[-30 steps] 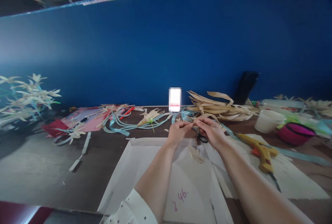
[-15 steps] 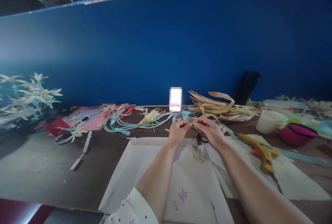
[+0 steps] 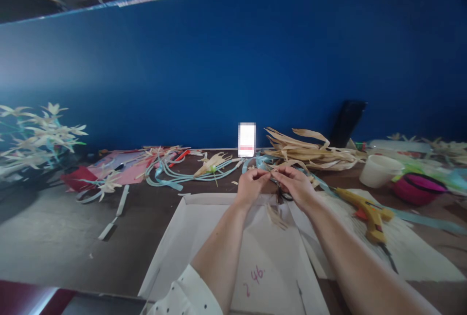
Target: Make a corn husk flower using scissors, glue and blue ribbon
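My left hand [image 3: 251, 186] and my right hand [image 3: 295, 183] meet above the far edge of a white box lid [image 3: 207, 232]. Thumb and fingers of each are pinched together, tip to tip. A tiny pale bit shows at the fingertips, too small to name. Just below my right hand, partly covered by it, are dark scissor handles [image 3: 286, 196]. Dried husk strips [image 3: 276, 217] lie on the lid beneath the hands. Behind them sits a bundle of dry corn husks [image 3: 310, 152], along with light blue ribbon [image 3: 264, 161].
A yellow glue gun [image 3: 374, 215] lies right on white paper, near a white cup [image 3: 379, 171] and a magenta container [image 3: 419, 189]. Leftward are blue cords [image 3: 193, 177], pink paper [image 3: 133, 171] and pale husk flowers [image 3: 51, 130]. A lit phone-like screen [image 3: 247, 139] stands by the blue partition [image 3: 219, 72].
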A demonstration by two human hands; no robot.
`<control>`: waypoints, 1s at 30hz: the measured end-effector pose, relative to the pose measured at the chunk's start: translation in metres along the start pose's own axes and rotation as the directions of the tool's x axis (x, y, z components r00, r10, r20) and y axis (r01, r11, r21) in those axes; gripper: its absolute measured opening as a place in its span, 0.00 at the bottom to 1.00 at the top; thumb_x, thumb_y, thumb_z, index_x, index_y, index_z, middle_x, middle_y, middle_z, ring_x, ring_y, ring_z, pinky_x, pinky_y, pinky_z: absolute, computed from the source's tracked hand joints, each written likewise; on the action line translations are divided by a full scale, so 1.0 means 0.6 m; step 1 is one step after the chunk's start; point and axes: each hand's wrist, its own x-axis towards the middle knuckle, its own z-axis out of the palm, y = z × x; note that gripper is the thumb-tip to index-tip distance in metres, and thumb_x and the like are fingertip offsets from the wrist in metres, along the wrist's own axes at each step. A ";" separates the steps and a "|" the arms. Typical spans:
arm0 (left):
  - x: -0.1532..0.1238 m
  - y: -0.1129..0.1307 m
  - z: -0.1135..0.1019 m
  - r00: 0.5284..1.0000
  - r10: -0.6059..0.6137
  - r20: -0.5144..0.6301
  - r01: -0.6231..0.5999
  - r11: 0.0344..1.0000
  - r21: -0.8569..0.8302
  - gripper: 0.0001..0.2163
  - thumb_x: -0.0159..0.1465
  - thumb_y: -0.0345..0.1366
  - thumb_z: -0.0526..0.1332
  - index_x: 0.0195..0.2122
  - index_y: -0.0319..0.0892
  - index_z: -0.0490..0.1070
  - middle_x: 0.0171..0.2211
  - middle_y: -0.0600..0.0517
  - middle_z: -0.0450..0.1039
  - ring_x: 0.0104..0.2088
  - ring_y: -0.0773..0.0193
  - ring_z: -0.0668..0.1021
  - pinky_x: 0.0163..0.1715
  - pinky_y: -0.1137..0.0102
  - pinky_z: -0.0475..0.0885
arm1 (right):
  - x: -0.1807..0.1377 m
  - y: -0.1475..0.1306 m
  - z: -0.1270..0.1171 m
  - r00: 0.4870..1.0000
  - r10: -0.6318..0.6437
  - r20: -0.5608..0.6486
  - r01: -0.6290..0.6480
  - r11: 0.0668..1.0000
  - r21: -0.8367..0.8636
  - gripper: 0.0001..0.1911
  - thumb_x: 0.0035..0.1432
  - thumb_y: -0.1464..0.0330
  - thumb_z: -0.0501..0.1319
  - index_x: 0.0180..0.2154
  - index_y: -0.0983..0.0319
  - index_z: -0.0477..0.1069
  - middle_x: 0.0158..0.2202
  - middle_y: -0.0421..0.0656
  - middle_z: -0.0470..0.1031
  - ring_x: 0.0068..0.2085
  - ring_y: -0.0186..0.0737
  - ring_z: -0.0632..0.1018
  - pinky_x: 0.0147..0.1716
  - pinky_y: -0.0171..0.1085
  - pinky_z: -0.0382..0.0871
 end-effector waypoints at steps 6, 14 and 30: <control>0.001 -0.005 0.001 1.000 0.023 0.007 -0.023 0.999 0.038 0.11 0.55 0.41 0.61 0.33 0.40 0.76 0.31 0.50 0.76 0.33 0.64 0.74 0.34 0.71 0.66 | 0.001 0.000 -0.002 1.000 0.011 -0.013 -0.011 1.000 0.020 0.17 0.44 0.56 0.67 0.33 0.61 0.74 0.21 0.36 0.67 0.19 0.28 0.62 0.18 0.31 0.52; 0.002 -0.004 0.000 1.000 0.023 0.009 -0.023 1.000 0.017 0.11 0.55 0.42 0.61 0.32 0.40 0.76 0.29 0.50 0.75 0.30 0.65 0.73 0.33 0.72 0.66 | 0.002 0.001 -0.003 1.000 -0.009 0.012 0.010 0.999 -0.044 0.18 0.44 0.56 0.66 0.34 0.60 0.74 0.21 0.36 0.66 0.19 0.29 0.60 0.17 0.32 0.49; 0.002 -0.006 -0.001 0.999 0.020 -0.033 -0.017 0.997 0.071 0.09 0.54 0.40 0.62 0.30 0.40 0.74 0.26 0.52 0.72 0.28 0.67 0.72 0.31 0.72 0.65 | -0.002 -0.002 -0.002 0.998 -0.057 0.010 0.058 0.988 -0.143 0.17 0.45 0.55 0.65 0.32 0.61 0.73 0.16 0.35 0.62 0.20 0.32 0.63 0.19 0.32 0.53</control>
